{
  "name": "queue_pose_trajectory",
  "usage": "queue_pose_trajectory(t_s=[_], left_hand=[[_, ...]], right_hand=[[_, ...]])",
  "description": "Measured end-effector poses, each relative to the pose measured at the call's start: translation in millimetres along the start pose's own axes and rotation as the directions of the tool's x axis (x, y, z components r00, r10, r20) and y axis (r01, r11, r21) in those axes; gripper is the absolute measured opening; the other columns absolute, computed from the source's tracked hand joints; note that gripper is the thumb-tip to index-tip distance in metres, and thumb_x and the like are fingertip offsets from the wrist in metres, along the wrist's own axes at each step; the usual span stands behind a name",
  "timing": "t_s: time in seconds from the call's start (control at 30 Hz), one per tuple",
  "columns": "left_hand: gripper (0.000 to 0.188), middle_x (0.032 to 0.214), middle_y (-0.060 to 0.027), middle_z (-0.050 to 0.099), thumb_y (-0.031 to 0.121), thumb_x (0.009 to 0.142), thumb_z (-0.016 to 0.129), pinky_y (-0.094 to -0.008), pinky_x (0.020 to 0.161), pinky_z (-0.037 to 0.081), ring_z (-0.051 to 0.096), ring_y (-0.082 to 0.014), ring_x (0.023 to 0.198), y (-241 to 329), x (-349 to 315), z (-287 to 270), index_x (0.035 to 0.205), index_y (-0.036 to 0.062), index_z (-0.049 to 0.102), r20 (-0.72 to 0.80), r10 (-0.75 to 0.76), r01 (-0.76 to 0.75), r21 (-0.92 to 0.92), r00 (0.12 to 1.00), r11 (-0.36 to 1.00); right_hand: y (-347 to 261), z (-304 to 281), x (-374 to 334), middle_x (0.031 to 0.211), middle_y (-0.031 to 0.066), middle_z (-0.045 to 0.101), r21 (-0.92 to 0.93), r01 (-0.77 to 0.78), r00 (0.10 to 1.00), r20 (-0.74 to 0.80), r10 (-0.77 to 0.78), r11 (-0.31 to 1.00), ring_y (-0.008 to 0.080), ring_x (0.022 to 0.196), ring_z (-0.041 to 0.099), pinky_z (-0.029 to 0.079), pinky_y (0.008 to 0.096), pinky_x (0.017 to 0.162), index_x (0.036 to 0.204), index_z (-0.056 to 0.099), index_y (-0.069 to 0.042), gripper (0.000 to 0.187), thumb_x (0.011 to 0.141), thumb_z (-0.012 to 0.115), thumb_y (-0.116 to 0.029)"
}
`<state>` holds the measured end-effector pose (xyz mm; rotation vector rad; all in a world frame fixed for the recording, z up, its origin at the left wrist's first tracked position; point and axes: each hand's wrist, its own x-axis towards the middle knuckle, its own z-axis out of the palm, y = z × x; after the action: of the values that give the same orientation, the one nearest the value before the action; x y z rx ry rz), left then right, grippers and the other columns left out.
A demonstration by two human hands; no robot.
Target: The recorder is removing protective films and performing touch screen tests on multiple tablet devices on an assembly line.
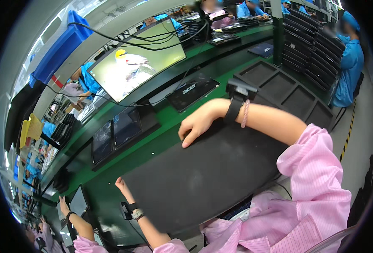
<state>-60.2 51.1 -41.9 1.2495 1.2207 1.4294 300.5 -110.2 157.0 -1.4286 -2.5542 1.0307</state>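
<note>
A large, flat black panel [203, 177] lies tilted across the front of me, above the near side of the green bench [106, 198]. My right hand [203, 120] is closed at its far edge, the fingers bent and the thumb pointing down. At the panel's left edge is my left hand [123, 185], with fingertips showing and the rest partly hidden. Both wrists wear black straps with small devices. Beyond the panel, a glossy black laptop lid [184, 101] rests on the bench. Left of it, dark glossy screen panels [127, 124] lie on a black tray.
A black compartment tray [275, 80] sits at the right, beside a dark post [277, 33]. Stacked black trays [306, 52] stand behind, near a worker in blue [351, 63]. A lit monitor [152, 59] and cables hang over the bench. A neighbour's hand [64, 206] is at the left.
</note>
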Motion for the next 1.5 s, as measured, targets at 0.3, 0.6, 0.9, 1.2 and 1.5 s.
queue_pose_trajectory(t_s=[0.3,0.6,0.9,1.2,1.5], left_hand=[[0.023,0.100,-0.0086,0.052,0.018,0.091,0.045,-0.0283,0.077,0.044,0.056,-0.0174,0.088,20,-14,8,0.108,0.0031,0.045,0.064,-0.069,0.067,0.026,0.996,0.997],[0.038,0.113,-0.0173,0.052,0.018,0.082,0.056,-0.0390,0.092,0.037,0.048,-0.0313,0.105,26,-53,54,0.113,-0.0013,0.050,0.430,0.255,-0.458,0.477,0.866,0.750],[0.042,0.124,-0.0135,0.045,0.024,0.085,0.056,-0.0383,0.099,0.030,0.040,-0.0304,0.116,40,-64,56,0.119,0.0023,0.047,0.450,0.145,-0.402,0.552,0.881,0.731],[0.038,0.112,-0.0140,0.050,0.023,0.083,0.059,-0.0378,0.093,0.034,0.044,-0.0287,0.106,35,-56,61,0.113,0.0024,0.048,0.383,0.143,-0.339,0.513,0.912,0.789],[0.038,0.115,-0.0131,0.050,0.019,0.083,0.058,-0.0358,0.093,0.036,0.045,-0.0258,0.110,30,-60,51,0.116,0.0031,0.047,0.389,0.106,-0.264,0.378,0.915,0.887]], right_hand=[[111,38,53,0.086,0.0153,0.061,-0.071,-0.159,0.924,-0.361,0.124,0.985,0.0297,0.084,0.057,0.045,0.0357,0.078,0.093,0.064,-0.002,0.034,0.082,0.058,-0.034],[251,6,9,0.095,0.0279,0.059,0.471,-0.714,-0.087,-0.794,0.602,0.518,0.0394,0.095,0.056,0.047,0.0430,0.083,0.090,0.065,0.002,0.039,0.070,0.059,-0.032],[270,-22,27,0.125,0.0217,0.045,0.532,-0.794,-0.028,-0.513,0.858,0.292,0.0358,0.107,0.051,0.043,0.0422,0.090,0.114,0.056,0.001,0.073,0.067,0.068,-0.052],[250,-36,29,0.091,0.0147,0.058,0.890,-0.219,0.196,-0.363,0.911,0.401,0.0287,0.090,0.055,0.048,0.0444,0.074,0.091,0.062,0.001,0.036,0.071,0.073,-0.028],[176,-45,42,0.070,0.0059,0.054,0.603,0.577,-0.119,-0.606,0.787,0.551,0.0179,0.060,0.056,0.050,0.0353,0.049,0.086,0.048,-0.001,0.017,0.076,0.062,-0.004]])
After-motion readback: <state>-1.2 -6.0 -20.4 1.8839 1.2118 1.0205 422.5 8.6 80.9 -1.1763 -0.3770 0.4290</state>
